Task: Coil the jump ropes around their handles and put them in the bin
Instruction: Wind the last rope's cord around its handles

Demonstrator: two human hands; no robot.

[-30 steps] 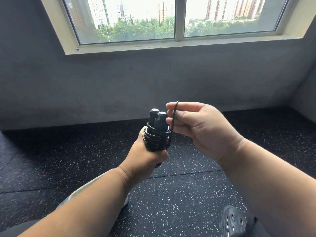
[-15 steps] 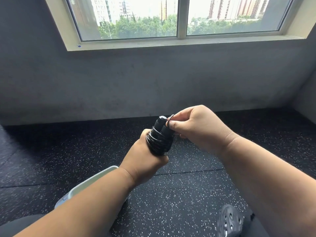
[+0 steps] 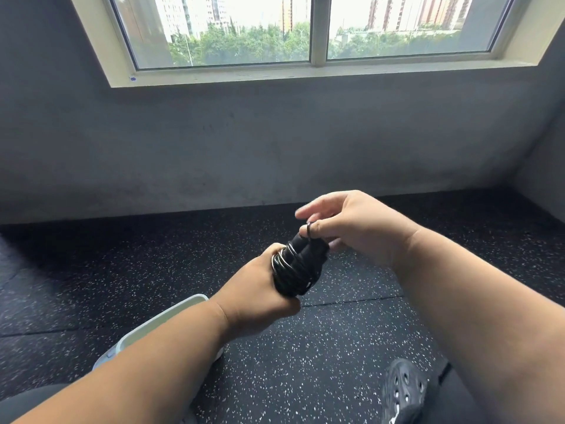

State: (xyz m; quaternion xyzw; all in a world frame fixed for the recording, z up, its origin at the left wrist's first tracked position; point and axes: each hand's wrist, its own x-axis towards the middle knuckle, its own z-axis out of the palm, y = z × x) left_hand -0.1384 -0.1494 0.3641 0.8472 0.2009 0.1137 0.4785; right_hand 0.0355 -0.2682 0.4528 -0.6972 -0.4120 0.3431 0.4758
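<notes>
My left hand (image 3: 260,298) grips a black jump rope (image 3: 295,269) by its two handles, held side by side with the cord wound round them in several turns. The handle tops point up and away from me. My right hand (image 3: 351,228) is just above and to the right of the bundle and pinches a small loop of the cord's end at the handle tops, its other fingers spread. A pale bin (image 3: 159,324) sits on the floor below my left forearm, which covers most of it.
The floor is black rubber matting with white speckles (image 3: 305,362). A grey wall with a window (image 3: 305,133) closes the far side and the right corner. A dark perforated shoe (image 3: 403,390) shows at the bottom right.
My right hand brought the cord's end down onto the handle tops, then lifted slightly and spread its fingers. The bundle tilted to the right. The bin has come further into view.
</notes>
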